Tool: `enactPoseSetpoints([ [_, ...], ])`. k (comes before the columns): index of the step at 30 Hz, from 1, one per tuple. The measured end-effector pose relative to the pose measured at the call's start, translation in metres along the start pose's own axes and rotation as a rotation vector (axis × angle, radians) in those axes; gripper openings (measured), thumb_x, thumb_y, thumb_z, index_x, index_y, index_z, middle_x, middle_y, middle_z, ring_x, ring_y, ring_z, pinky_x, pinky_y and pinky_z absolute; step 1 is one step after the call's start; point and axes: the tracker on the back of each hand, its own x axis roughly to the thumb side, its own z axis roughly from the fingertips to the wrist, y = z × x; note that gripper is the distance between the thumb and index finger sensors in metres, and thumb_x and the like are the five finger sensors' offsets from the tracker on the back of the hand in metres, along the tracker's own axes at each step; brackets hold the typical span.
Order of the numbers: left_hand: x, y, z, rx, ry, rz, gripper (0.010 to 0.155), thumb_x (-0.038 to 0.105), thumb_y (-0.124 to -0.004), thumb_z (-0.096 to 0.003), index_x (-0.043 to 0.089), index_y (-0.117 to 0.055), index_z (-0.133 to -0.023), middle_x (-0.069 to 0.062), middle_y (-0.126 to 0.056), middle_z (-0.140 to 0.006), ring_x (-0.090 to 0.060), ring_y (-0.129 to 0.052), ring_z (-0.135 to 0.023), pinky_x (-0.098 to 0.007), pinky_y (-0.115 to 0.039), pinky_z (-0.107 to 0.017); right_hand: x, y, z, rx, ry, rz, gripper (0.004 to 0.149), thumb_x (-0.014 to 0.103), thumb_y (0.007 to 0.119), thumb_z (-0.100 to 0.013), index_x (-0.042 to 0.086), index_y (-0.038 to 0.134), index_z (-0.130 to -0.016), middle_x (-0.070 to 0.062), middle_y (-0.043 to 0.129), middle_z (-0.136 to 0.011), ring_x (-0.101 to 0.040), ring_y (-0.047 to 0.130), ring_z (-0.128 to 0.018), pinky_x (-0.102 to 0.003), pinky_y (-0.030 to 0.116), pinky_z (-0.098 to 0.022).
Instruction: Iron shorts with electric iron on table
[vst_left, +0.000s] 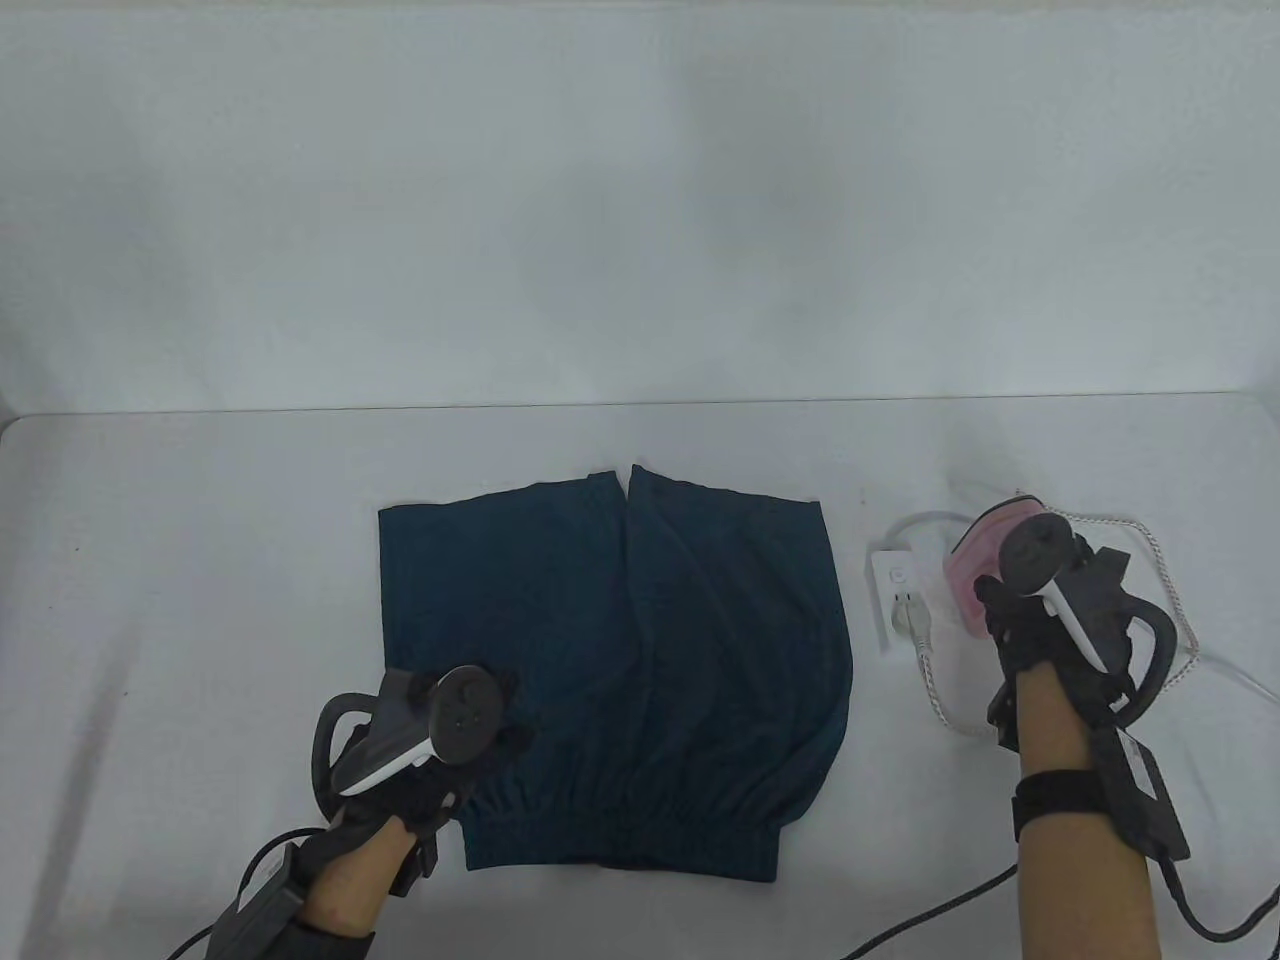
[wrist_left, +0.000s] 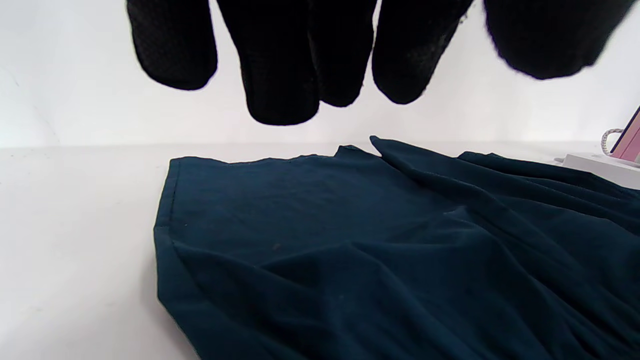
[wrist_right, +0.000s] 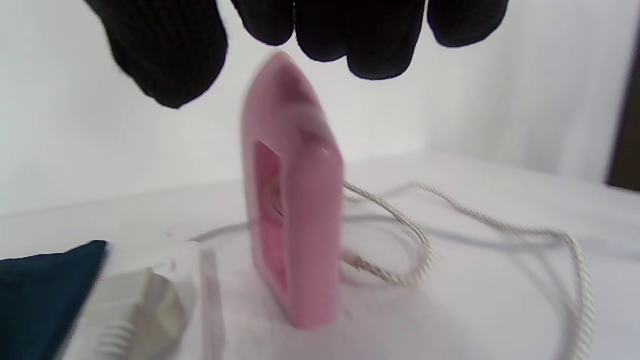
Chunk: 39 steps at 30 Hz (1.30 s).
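White table (vst_left: 200, 560), largest thing in view; everything sits on its near half.

Dark teal shorts (vst_left: 620, 670) lie flat mid-table, waistband toward you, leg hems away. Folds run down the right leg and gather at the elastic; the left leg looks smoother in the left wrist view.

White power strip (vst_left: 905, 600) just right of the shorts, a plug seated in it, with a braided cord (vst_left: 1165, 570) looping behind and to the right.

Pink electric iron (wrist_right: 290, 200) stands upright on its heel beside the strip, well clear of the cloth.

Your left hand (vst_left: 440, 740) is over the shorts' near-left corner by the waistband. Fingers (wrist_left: 280, 60) hang spread and loose; whether the palm touches the cloth, cannot tell.

Your right hand (vst_left: 1040, 610) is at the iron, fingers (wrist_right: 165, 55) spread above its tip, nothing gripped yet as far as the wrist view shows; it is blurred.

Judgement: the step in hand is picking up the iron. Take the handle through its opening, not the tip or the soleplate side. Lift straight up first so the heel clears the strip, and watch that the braided cord does not drag the plug. Meanwhile, flatten the waistband corner with your left palm, pulling the cloth taut toward you. Keep those fingers out of the iron's path.
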Motion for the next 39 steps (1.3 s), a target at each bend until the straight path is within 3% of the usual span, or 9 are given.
enactPoseSetpoints([
  [4, 0.002, 0.0, 0.001, 0.005, -0.012, -0.007, 0.067, 0.063, -0.072, -0.0452, 0.034, -0.065, -0.105, -0.001, -0.065, -0.113, -0.03, -0.082, -0.095, -0.06, -0.066, -0.07, 0.024, 0.005, 0.005, -0.019, -0.138, 0.054, 0.068, 0.053, 0.081, -0.047, 0.032, 0.056, -0.107, 0.001, 0.066, -0.107, -0.029, 0.08, -0.095, -0.054, 0.068, -0.07],
  [10, 0.002, -0.001, 0.002, 0.013, -0.02, -0.012, 0.066, 0.063, -0.072, -0.0452, 0.034, -0.065, -0.104, -0.001, -0.065, -0.113, -0.03, -0.082, -0.095, -0.06, -0.067, -0.07, 0.058, 0.038, 0.005, 0.058, -0.279, 0.149, 0.065, 0.052, 0.08, -0.048, 0.033, 0.056, -0.106, 0.003, 0.07, -0.105, -0.026, 0.083, -0.095, -0.05, 0.069, -0.071],
  [15, 0.003, -0.002, 0.002, -0.002, -0.021, -0.012, 0.066, 0.063, -0.072, -0.0452, 0.034, -0.065, -0.105, -0.001, -0.065, -0.113, -0.03, -0.082, -0.095, -0.06, -0.067, -0.07, 0.075, 0.069, -0.004, 0.16, -0.288, 0.208, 0.066, 0.051, 0.08, -0.048, 0.036, 0.054, -0.107, 0.004, 0.065, -0.111, -0.027, 0.073, -0.104, -0.051, 0.059, -0.075],
  [23, 0.002, -0.003, 0.002, -0.017, -0.013, -0.006, 0.067, 0.063, -0.072, -0.0452, 0.034, -0.065, -0.105, -0.001, -0.065, -0.113, -0.03, -0.082, -0.095, -0.06, -0.067, -0.07, 0.074, 0.107, -0.021, 0.312, -0.214, 0.205, 0.064, 0.044, 0.079, -0.05, 0.037, 0.049, -0.107, 0.005, 0.057, -0.113, -0.027, 0.061, -0.107, -0.05, 0.052, -0.077],
  [26, 0.001, -0.003, 0.002, -0.022, -0.005, -0.007, 0.067, 0.063, -0.072, -0.0452, 0.034, -0.065, -0.105, -0.001, -0.065, -0.113, -0.03, -0.082, -0.095, -0.06, -0.067, -0.07, 0.074, 0.11, -0.023, 0.276, -0.208, 0.19, 0.062, 0.043, 0.08, -0.05, 0.04, 0.052, -0.105, 0.007, 0.062, -0.111, -0.026, 0.065, -0.106, -0.049, 0.054, -0.077],
  [32, -0.001, -0.007, -0.001, -0.046, 0.003, -0.014, 0.067, 0.063, -0.072, -0.0453, 0.034, -0.064, -0.105, -0.001, -0.064, -0.114, -0.03, -0.082, -0.095, -0.06, -0.067, -0.07, 0.08, 0.11, -0.03, 0.347, -0.223, 0.248, 0.065, 0.041, 0.079, -0.051, 0.039, 0.046, -0.107, 0.008, 0.058, -0.113, -0.027, 0.061, -0.109, -0.05, 0.051, -0.079],
  [39, 0.0, -0.007, -0.001, -0.04, -0.004, -0.016, 0.067, 0.063, -0.072, -0.0452, 0.034, -0.064, -0.105, -0.001, -0.064, -0.114, -0.03, -0.082, -0.095, -0.06, -0.067, -0.07, 0.087, 0.107, -0.039, 0.325, -0.275, 0.307, 0.065, 0.045, 0.082, -0.049, 0.036, 0.052, -0.107, 0.008, 0.067, -0.107, -0.026, 0.07, -0.105, -0.05, 0.053, -0.078],
])
